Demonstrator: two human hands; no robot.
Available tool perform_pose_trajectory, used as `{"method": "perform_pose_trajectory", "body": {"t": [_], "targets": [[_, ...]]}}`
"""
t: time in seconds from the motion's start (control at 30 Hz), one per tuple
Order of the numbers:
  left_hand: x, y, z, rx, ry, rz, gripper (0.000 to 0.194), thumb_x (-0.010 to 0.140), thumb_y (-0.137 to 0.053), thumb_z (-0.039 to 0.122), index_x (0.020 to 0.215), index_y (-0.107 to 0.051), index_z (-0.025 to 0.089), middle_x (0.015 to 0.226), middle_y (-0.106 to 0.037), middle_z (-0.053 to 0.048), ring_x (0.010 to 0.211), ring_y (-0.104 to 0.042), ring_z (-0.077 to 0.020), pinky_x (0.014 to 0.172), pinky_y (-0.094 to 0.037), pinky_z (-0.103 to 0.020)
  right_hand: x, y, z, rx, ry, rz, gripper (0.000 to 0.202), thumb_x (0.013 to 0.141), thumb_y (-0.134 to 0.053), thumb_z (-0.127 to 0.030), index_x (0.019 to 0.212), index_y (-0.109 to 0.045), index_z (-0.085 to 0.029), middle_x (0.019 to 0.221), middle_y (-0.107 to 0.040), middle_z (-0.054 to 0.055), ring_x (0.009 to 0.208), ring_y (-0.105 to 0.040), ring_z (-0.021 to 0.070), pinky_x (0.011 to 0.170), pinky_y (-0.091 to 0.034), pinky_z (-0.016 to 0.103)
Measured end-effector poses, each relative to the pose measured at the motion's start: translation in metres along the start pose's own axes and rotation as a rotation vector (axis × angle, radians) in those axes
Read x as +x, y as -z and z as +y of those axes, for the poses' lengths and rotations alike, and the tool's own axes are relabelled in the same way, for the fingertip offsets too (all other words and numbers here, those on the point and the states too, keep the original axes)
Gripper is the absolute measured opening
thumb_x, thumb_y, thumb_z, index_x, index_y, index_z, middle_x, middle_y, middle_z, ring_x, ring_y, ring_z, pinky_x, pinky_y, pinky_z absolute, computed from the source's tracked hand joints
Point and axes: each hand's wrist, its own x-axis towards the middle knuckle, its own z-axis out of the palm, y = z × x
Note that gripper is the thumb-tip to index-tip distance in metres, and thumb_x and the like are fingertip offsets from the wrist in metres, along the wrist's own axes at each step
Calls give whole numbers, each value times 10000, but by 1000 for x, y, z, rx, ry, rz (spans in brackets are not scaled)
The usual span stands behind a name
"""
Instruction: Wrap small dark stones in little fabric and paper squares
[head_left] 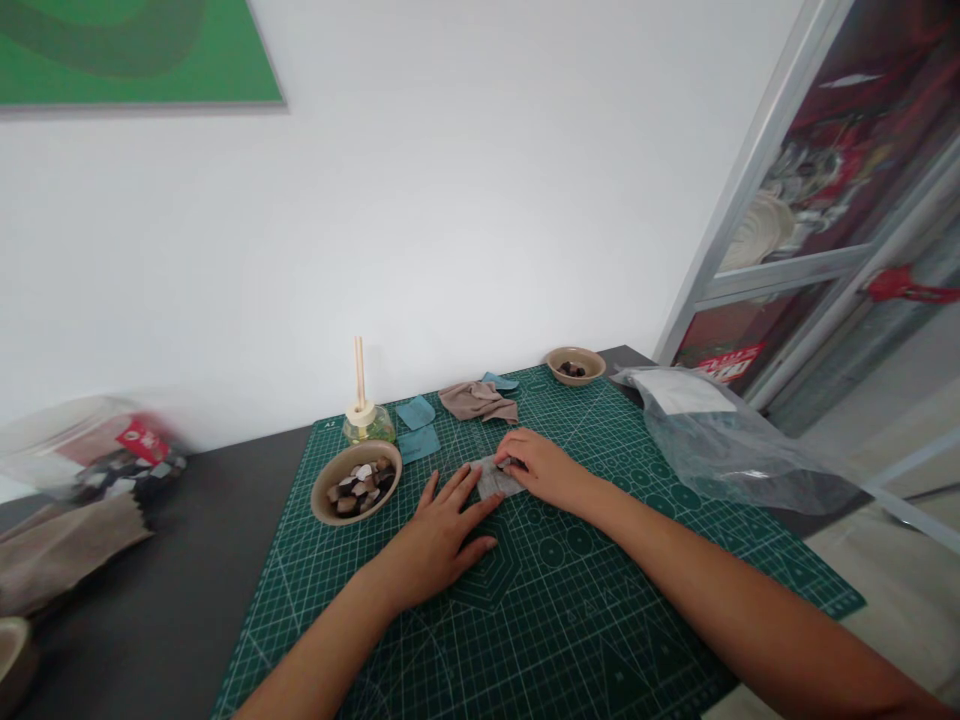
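A small grey sheet (491, 482) lies on the green cutting mat (600, 580). My left hand (442, 530) rests flat with its fingers spread, the fingertips at the sheet's left edge. Over the right part of the sheet, my right hand (541, 468) is closed in a pinch on a small dark piece (514, 462), too small to identify. To the left of my left hand stands a beige bowl (320, 492) with several dark and white stone-like pieces. A smaller beige bowl (596, 366) with a few dark pieces is at the back right.
Behind my hands lie a brown cloth (476, 400) and blue pieces (420, 443). A glass bottle with sticks (369, 422) stands behind the left bowl. A clear plastic bag (705, 450) is at right, a tipped clear jar (90, 445) and brown cloth (67, 550) at left.
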Motion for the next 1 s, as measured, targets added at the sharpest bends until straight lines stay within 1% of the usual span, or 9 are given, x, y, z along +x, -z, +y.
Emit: {"method": "perform_pose_trajectory", "body": {"t": [0.17,0.37,0.53,0.7,0.77,0.87,0.93,1.0], "targets": [[0,-2,-1,-4,-13,31,488,957,-455,379,1422,-323,308,1534,-177,-95,1404,-126,-284,1089,-135,-576,-1,-1,-2,35,65,-26,212,782,-558,-11,910,-643,-157,963,-626,67,956,-557,194,874,-461,342],[1,-1,0,-6,-8,23,483,953,-466,371,1414,-342,300,1527,-200,-106,1401,-139,-289,1083,-142,-583,-1,-1,2,-25,10,14,187,782,-561,-12,898,-646,-133,950,-625,79,953,-554,208,886,-453,365],[1,0,0,15,-12,19,483,958,-455,374,1419,-330,300,1533,-179,-103,1406,-119,-278,1084,-144,-580,-2,-2,-2,4,62,-19,183,800,-568,-40,927,-643,-148,970,-616,72,957,-553,193,878,-456,337],[1,-1,-1,23,-7,10,486,959,-450,381,1421,-325,301,1529,-192,-111,1406,-120,-278,1082,-152,-583,-1,0,-3,-39,-28,1,159,784,-593,-40,911,-638,-124,954,-609,86,948,-552,204,874,-452,351],[1,-1,-1,24,-10,15,494,960,-448,384,1428,-310,303,1532,-183,-106,1406,-118,-276,1082,-152,-583,-1,0,-5,-31,-29,-4,161,787,-606,-66,930,-636,-134,950,-605,79,938,-554,202,858,-457,348],[1,-2,-1,24,-12,21,514,961,-445,381,1441,-276,309,1536,-167,-101,1407,-113,-275,1081,-149,-587,-1,-1,-7,-13,11,-28,164,793,-611,-89,941,-642,-153,941,-597,66,928,-556,193,837,-463,329],[1,-1,-1,22,-7,11,504,961,-443,386,1436,-293,307,1534,-172,-107,1406,-115,-280,1081,-151,-586,0,-1,-6,-28,7,-31,156,787,-611,-77,920,-650,-147,932,-597,68,935,-553,196,845,-459,331],[1,0,-1,18,-3,3,483,961,-440,392,1423,-325,306,1531,-184,-112,1404,-120,-283,1081,-153,-584,0,0,-3,-52,-31,-15,148,778,-609,-57,896,-654,-134,921,-601,76,938,-553,204,856,-454,345]]}}
